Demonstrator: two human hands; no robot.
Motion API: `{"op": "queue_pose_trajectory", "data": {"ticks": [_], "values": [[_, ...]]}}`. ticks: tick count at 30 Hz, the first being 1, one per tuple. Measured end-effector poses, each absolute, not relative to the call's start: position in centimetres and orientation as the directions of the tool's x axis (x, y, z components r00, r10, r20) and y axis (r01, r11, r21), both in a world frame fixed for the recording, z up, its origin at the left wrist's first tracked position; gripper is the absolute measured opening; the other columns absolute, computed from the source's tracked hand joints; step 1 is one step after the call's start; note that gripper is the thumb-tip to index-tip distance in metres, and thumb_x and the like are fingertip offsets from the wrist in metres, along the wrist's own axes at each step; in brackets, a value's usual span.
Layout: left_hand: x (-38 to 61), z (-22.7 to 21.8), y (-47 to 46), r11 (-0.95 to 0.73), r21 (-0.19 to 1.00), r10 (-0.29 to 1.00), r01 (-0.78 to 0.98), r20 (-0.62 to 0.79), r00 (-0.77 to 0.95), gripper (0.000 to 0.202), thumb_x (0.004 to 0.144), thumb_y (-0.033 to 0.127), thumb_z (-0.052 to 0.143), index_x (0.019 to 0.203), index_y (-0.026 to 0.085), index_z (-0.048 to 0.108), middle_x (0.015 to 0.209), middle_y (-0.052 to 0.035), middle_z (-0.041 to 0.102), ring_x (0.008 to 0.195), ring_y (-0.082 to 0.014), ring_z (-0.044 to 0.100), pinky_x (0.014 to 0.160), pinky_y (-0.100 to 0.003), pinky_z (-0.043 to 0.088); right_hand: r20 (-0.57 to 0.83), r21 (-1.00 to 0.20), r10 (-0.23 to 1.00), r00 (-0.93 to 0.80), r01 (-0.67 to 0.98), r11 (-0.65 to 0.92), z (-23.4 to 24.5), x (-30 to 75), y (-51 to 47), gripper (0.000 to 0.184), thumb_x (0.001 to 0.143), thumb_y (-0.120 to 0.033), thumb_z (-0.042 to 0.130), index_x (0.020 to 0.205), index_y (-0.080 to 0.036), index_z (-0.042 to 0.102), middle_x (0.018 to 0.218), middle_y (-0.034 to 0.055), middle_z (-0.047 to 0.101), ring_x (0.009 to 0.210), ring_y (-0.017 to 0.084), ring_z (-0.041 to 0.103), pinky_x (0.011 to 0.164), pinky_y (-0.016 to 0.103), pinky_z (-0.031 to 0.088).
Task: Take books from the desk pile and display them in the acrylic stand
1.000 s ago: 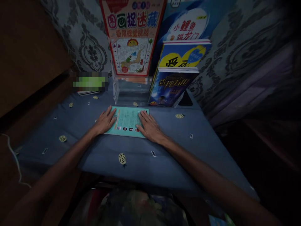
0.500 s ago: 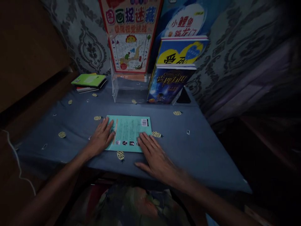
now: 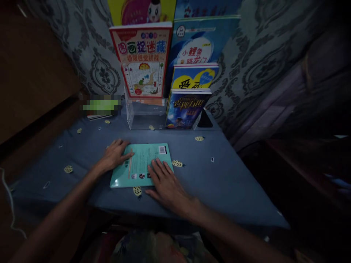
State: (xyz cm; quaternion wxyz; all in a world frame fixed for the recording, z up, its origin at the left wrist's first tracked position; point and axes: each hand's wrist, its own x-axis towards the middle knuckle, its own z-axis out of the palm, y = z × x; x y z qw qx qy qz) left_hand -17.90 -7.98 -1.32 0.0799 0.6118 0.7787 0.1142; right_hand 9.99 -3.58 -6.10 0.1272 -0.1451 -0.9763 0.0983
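A teal book [image 3: 149,153] lies flat on the cloth-covered table with a barcode and small portrait photos facing up. My left hand [image 3: 115,155] rests at its upper left edge, thumb across the cover and the other fingers stretched out past the edge. Whether those fingertips reach under the book I cannot see. Over the lower right part of the book lies my right hand [image 3: 167,184], palm down with fingers extended, its thumb spread out below the bottom edge. Part of the photo row is hidden under it.
A clear acrylic rack [image 3: 145,120] stands behind the book. It holds a red-framed picture book [image 3: 144,78], a dark blue book [image 3: 188,109] and several others. A pixelated stack with a green top [image 3: 101,106] lies back left, and a black object [image 3: 205,119] sits right of the rack.
The view has tilted up, showing more of the rack. My left hand has slid up along the book's left side, uncovering its lower left corner. My right hand reaches slightly farther onto the cover.
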Motion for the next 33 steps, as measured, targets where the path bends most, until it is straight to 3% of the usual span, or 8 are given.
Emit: {"op": "queue_pose_trajectory", "data": {"ticks": [4,8,14,17,20,23,27,33], "values": [[-19.3,0.5,-9.2,0.335,0.628,0.934,0.702,-0.121,-0.337,0.053,0.072,0.062,0.07,0.103,0.018,0.074,0.094,-0.0108,0.073,0.087,-0.0299,0.067,0.079,-0.038,0.054,0.224,-0.26,0.276,-0.935,0.216,0.941,-5.3,9.8,-3.8,0.082,0.097,-0.062,0.048,0.155,-0.005,0.035,0.161,0.0257,0.03,0.154,0.039,0.016,0.123,0.062,0.026],[-19.3,2.7,-11.4,0.414,0.892,0.89,0.181,-0.355,-0.286,0.056,0.063,0.049,0.083,0.11,0.019,0.075,0.089,-0.0089,0.076,0.067,-0.0213,0.067,0.059,-0.029,0.052,0.198,-0.317,0.174,-0.965,0.105,0.943,-4.1,9.7,-3.6,0.093,0.092,-0.067,0.052,0.159,-0.007,0.028,0.164,0.0254,0.023,0.155,0.038,0.01,0.125,0.061,0.022],[-17.2,5.3,-12.8,0.359,0.927,0.877,-0.114,-0.376,-0.299,0.027,0.068,0.036,0.08,0.084,0.014,0.08,0.075,-0.0098,0.075,0.06,-0.0195,0.067,0.056,-0.026,0.055,0.22,-0.356,0.162,-0.962,0.076,0.931,-3.8,9.5,-3.9,0.095,0.092,-0.062,0.059,0.162,-0.012,0.019,0.165,0.0244,0.015,0.155,0.039,0.008,0.124,0.061,0.023],[-16.1,6.2,-12.6,0.274,0.933,0.895,-0.234,-0.337,-0.293,0.039,0.081,0.052,0.071,0.086,0.014,0.079,0.076,-0.0103,0.075,0.064,-0.0208,0.069,0.059,-0.027,0.057,0.319,-0.353,0.195,-0.927,0.074,0.933,-4.2,9.6,-3.9,0.083,0.097,-0.04,0.062,0.162,-0.015,0.018,0.165,0.022,0.022,0.154,0.038,0.018,0.122,0.06,0.029],[-14.9,6.8,-11.8,0.155,0.951,0.919,-0.266,-0.238,-0.315,0.059,0.087,0.068,0.057,0.091,0.013,0.078,0.078,-0.0111,0.075,0.07,-0.0234,0.071,0.066,-0.031,0.058,0.445,-0.477,0.252,-0.859,0.011,0.879,-4.1,9.8,-3.0,0.067,0.099,-0.027,0.056,0.16,-0.019,0.03,0.159,0.0186,0.039,0.149,0.033,0.036,0.118,0.057,0.039],[-14.0,6.5,-10.2,-0.031,0.99,0.897,-0.135,-0.032,-0.44,0.066,0.09,0.072,0.05,0.096,0.013,0.078,0.088,-0.0117,0.076,0.086,-0.0258,0.071,0.079,-0.034,0.057,0.514,-0.71,0.412,-0.752,-0.104,0.697,-3.2,9.6,-1.4,0.051,0.098,-0.03,0.056,0.149,-0.027,0.05,0.147,0.0104,0.058,0.135,0.029,0.056,0.109,0.052,0.05],[-13.2,4.5,-7.0,-0.249,0.968,0.809,-0.003,0.207,-0.55,0.062,0.092,0.07,0.05,0.087,0.014,0.075,0.101,-0.0114,0.075,0.103,-0.0257,0.067,0.092,-0.034,0.054,0.412,-0.901,0.67,-0.617,-0.169,0.399,-2.0,8.7,0.4,0.03,0.09,-0.039,0.068,0.115,-0.024,0.077,0.108,0.0035,0.079,0.103,0.027,0.074,0.093,0.042,0.06],[-11.5,2.0,-3.5,-0.241,0.968,0.726,-0.068,0.133,-0.675,0.05,0.092,0.063,0.057,0.101,0.016,0.074,0.103,-0.0091,0.077,0.111,-0.0265,0.068,0.093,-0.034,0.055,0.239,-0.96,0.812,-0.532,-0.255,0.116,-1.0,7.5,2.5,0.043,0.07,-0.056,0.082,0.096,-0.021,0.082,0.099,0.0051,0.081,0.095,0.03,0.074,0.09,0.047,0.06]]}}
